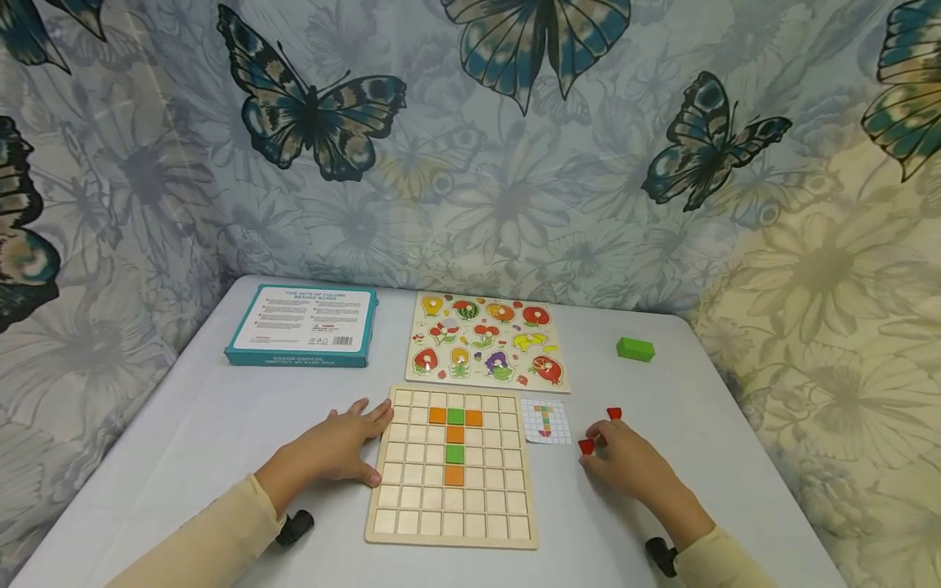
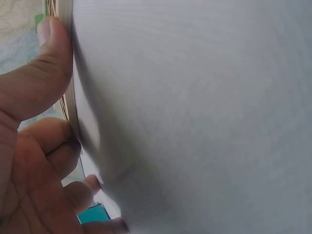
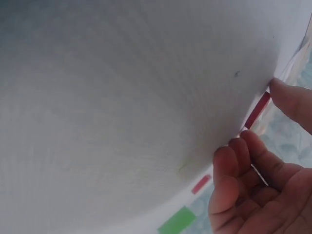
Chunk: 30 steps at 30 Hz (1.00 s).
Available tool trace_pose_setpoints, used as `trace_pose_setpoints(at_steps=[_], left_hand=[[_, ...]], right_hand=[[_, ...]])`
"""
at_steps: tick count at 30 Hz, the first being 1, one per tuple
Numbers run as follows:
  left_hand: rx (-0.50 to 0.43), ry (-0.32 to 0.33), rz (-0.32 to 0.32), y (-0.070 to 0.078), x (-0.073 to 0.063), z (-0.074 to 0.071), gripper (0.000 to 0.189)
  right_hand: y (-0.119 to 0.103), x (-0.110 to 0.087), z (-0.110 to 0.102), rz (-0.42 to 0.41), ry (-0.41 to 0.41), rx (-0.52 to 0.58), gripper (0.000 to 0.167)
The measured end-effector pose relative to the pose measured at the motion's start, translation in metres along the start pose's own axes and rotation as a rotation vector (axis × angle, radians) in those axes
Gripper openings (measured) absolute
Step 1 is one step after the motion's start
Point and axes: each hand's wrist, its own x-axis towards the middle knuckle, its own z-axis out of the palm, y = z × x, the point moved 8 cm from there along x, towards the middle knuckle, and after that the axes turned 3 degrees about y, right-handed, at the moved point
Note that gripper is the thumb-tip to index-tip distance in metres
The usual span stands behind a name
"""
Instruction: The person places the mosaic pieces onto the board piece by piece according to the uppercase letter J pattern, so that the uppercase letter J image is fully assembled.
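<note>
A wooden grid board (image 1: 488, 531) lies in the middle of the table, with several orange and green square tiles set in a T-like pattern. My left hand (image 1: 334, 445) rests at its left edge, thumb and fingers spread; the left wrist view shows the thumb (image 2: 56, 58) against the board's side. Right of the board, my right hand (image 1: 632, 461) pinches a small red piece (image 1: 586, 447) between thumb and index finger, low at the tabletop. Another red piece (image 1: 614, 413) lies just beyond those fingers. Beside the board is a small pattern card (image 1: 559, 431).
A fruit picture puzzle board (image 1: 485, 380) lies behind the grid board. At the back left is a teal-edged box (image 1: 301, 322) with printed text. A green block (image 1: 635, 349) stands at the back right. Butterfly-patterned cloth (image 1: 507, 196) hangs behind the table.
</note>
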Motion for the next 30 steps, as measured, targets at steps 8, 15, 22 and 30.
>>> trace_pose_setpoints(at_steps=[8, 15, 22, 30], left_hand=[[0.011, 0.0, -0.002, 0.0, 0.001, 0.0, 0.106], [0.015, -0.006, -0.012, -0.001, 0.001, 0.001, 0.106], [0.02, -0.006, -0.023, -0.004, 0.002, 0.001, 0.107], [0.008, -0.007, -0.019, -0.002, 0.003, 0.002, 0.106]], right_hand=[[0.002, 0.002, -0.002, 0.043, 0.019, 0.017, 0.032], [-0.063, -0.013, 0.002, 0.009, 0.014, 0.135, 0.029], [-0.161, -0.035, 0.032, -0.259, -0.062, 0.159, 0.029], [-0.191, -0.042, 0.04, -0.379, 0.001, 0.096, 0.033]])
